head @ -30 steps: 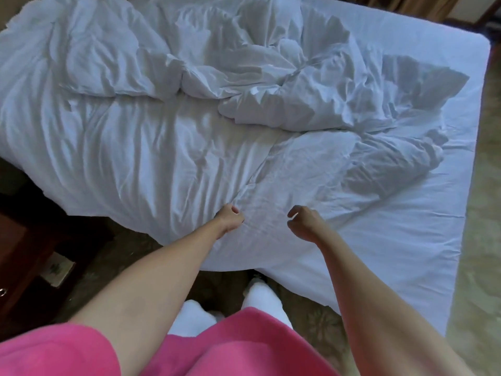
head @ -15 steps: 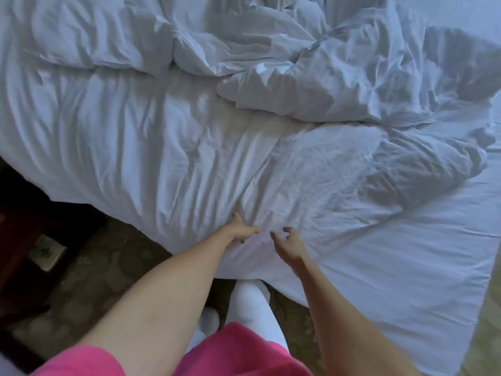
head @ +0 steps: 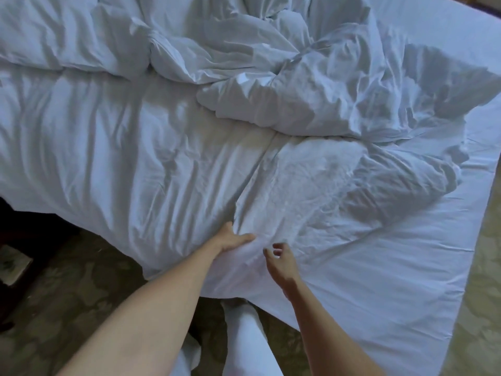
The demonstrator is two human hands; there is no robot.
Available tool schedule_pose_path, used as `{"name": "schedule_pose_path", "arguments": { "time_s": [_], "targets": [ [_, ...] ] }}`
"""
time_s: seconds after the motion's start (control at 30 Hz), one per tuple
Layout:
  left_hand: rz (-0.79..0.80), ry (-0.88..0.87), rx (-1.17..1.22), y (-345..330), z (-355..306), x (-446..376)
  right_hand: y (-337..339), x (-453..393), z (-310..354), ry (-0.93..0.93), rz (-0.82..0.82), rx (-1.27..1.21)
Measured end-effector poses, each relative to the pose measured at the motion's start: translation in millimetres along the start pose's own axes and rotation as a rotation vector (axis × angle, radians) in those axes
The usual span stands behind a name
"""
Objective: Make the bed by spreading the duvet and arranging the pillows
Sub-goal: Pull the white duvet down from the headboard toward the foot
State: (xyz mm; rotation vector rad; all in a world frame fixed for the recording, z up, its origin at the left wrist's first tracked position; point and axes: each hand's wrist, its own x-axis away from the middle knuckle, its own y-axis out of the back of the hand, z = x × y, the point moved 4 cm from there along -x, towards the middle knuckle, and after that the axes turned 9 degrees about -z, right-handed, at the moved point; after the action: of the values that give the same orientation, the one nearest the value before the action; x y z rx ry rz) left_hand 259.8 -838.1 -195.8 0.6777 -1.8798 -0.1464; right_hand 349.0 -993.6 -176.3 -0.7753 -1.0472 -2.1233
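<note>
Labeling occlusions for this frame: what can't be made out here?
Head view only:
- Pillows: none identifiable; the bunched duvet may cover them.
- Left hand fingertips: buried in a duvet fold.
- Right hand: contact with the cloth unclear.
- Bed's far and left sides: cut off by the frame edge.

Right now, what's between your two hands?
Only a small bunched ridge of the white duvet, seen in the head view; the left hand grips it, the right hand hovers beside it.

Bare forearms (head: 151,316), white trousers (head: 248,346)
</note>
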Motion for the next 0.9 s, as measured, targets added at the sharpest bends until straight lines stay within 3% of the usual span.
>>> {"name": "schedule_pose_path", "arguments": {
  "time_s": [0.17,0.27,0.4,0.5,0.57,0.63,0.73,0.83,0.9],
  "targets": [
    [0.081,-0.227,-0.169,-30,-5,79,9,14,7,-0.127,-0.112,-0.225],
    [0.063,-0.36,-0.391,-48,4,129,22,29,9,-0.117,-0.21,-0.186],
    [0.044,-0.416,-0.454,-48,14,179,49,61,-18,-0.135,-0.341,-0.168],
    [-0.076,-0.388,-0.232,-44,17,197,61,91,-40,-0.147,-0.333,-0.256],
    [-0.28,-0.383,0.038,-44,10,205,68,112,-53,-0.135,-0.358,-0.319],
    [-0.416,-0.414,0.082,-53,-3,214,73,138,-68,-0.077,-0.326,-0.37],
    [-0.325,-0.31,0.071,-87,-19,236,85,173,-94,0.042,-0.209,-0.358],
    [-0.256,-0.089,0.288,-115,-21,263,111,192,-115,0.163,-0.101,-0.317],
    [-0.152,-0.035,0.373,-133,-22,283,133,199,-129,0.176,-0.048,-0.316]
  ]
}}
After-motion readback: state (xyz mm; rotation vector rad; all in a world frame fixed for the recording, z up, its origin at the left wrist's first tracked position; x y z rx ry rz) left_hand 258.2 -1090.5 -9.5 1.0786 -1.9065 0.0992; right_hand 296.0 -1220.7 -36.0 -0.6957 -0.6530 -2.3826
